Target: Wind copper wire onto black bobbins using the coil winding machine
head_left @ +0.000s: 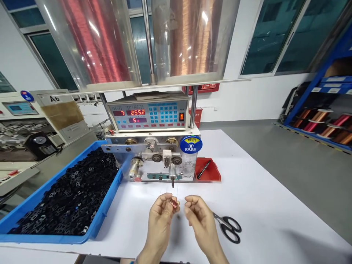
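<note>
My left hand (162, 218) pinches a small coil of reddish copper wire (173, 203) between thumb and fingertips. Just to its right, my right hand (200, 220) has its fingers curled in with thumb and index close together. Whether a fine wire end lies in that pinch is too small to see. Both hands are over the white table, below the winding machine's spindle (172, 181). A faint thin line runs down from near the spindle toward the hands. Black-handled scissors (231, 228) lie right beside my right hand, their blades partly hidden by it.
The winding machine (154, 157) has a lit control panel (148, 115) above it. A blue tray (100, 214) full of small black parts stands at left. A red bin (216, 174) with a black pen-like tool sits at right. Clear cylinders (195, 44) around copper wire spools hang overhead.
</note>
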`<state>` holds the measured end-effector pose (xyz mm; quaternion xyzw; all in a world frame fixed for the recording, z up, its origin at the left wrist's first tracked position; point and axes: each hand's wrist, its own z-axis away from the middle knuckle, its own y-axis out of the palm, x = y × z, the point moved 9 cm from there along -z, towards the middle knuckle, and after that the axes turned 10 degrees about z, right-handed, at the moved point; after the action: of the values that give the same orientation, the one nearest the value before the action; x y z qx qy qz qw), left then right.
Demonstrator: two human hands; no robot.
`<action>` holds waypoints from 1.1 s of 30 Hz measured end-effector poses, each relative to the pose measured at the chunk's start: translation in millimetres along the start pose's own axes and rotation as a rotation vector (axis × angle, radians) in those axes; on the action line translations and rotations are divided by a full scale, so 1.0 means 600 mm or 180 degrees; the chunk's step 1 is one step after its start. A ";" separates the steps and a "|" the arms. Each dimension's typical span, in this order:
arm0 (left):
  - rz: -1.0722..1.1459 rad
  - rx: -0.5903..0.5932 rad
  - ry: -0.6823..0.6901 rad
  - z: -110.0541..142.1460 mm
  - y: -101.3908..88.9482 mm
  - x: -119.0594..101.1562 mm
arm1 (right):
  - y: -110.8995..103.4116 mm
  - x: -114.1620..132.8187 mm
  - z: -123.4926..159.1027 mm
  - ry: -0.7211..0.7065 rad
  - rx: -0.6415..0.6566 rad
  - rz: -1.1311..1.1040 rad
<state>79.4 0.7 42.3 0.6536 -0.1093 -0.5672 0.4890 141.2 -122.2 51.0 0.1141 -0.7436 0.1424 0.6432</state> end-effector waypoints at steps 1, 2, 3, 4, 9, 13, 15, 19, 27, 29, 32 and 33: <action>-0.0030 -0.0036 0.0055 0.001 -0.007 0.003 | 0.009 -0.002 0.009 0.0001 0.0021 0.0030; -0.0064 -0.0060 0.0071 0.002 -0.012 0.007 | 0.016 -0.004 0.013 0.0029 0.0006 0.0047; -0.0097 -0.0074 0.0067 0.002 -0.015 0.012 | 0.020 -0.004 0.014 0.0072 -0.0034 0.0053; -0.0124 -0.0082 0.0048 0.002 -0.017 0.016 | 0.022 -0.004 0.012 0.0120 -0.0077 0.0056; -0.0166 -0.0162 -0.0083 -0.010 -0.018 0.028 | 0.015 -0.006 -0.010 0.0301 -0.0127 0.0074; -0.0090 -0.0253 -0.0449 -0.024 -0.018 0.037 | 0.014 -0.007 -0.021 0.0258 0.0107 0.0118; -0.0073 -0.0248 -0.0650 -0.030 -0.017 0.042 | 0.018 -0.006 -0.026 0.0190 0.0271 0.0227; -0.0184 -0.0023 -0.0853 -0.038 -0.007 0.045 | 0.032 -0.010 -0.036 0.0079 0.0661 0.0380; -0.0876 0.0549 -0.0668 -0.047 0.005 0.022 | 0.036 -0.036 -0.046 0.0290 0.0804 0.0298; -0.1030 0.0746 -0.0604 -0.047 0.014 0.014 | 0.033 -0.040 -0.047 0.0299 0.0755 0.0384; -0.1253 0.0897 -0.0485 -0.046 0.025 0.004 | 0.026 -0.041 -0.045 0.0239 0.0610 0.0603; -0.1284 0.0883 -0.0438 -0.047 0.026 0.000 | 0.023 -0.040 -0.043 0.0190 0.0538 0.0705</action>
<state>109.5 7.3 50.5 0.6829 -0.0865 -0.6760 0.2631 163.5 -100.3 29.5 0.0809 -0.7175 0.2779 0.6335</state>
